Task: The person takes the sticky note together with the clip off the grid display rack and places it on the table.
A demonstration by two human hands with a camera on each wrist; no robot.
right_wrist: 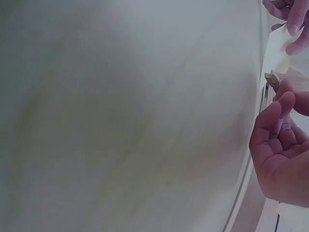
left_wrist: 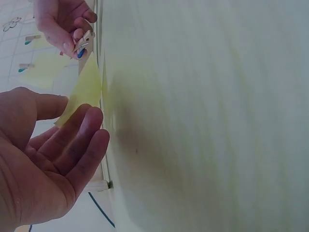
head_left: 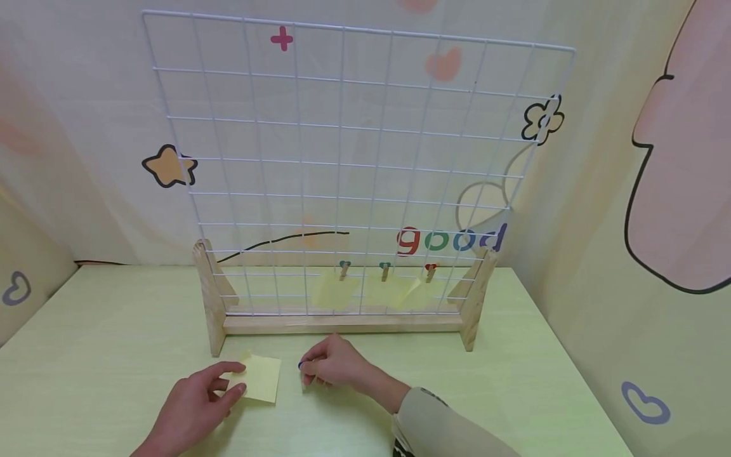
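My left hand (head_left: 197,406) pinches a pale yellow sticky note (head_left: 264,379) by its left edge, between thumb and fingers, just over the table. To its right, my right hand (head_left: 338,362) pinches a small wooden clothespin (left_wrist: 86,41) that has a blue decoration at one end. In the right wrist view the clothespin (right_wrist: 272,80) points toward the note, its tip close to the paper; whether they touch I cannot tell. Behind the hands, three wooden clothespins, two with green tops and one with a red top (head_left: 431,273), hold yellow notes (head_left: 332,293) on a white wire grid (head_left: 342,27).
The grid stands upright in a wooden stand (head_left: 342,325), whose legs rest on the light green table (head_left: 114,317) just beyond the hands. A patterned wall covering (head_left: 103,158) rises behind and beside the table, with a star, hearts and the word "good" on it.
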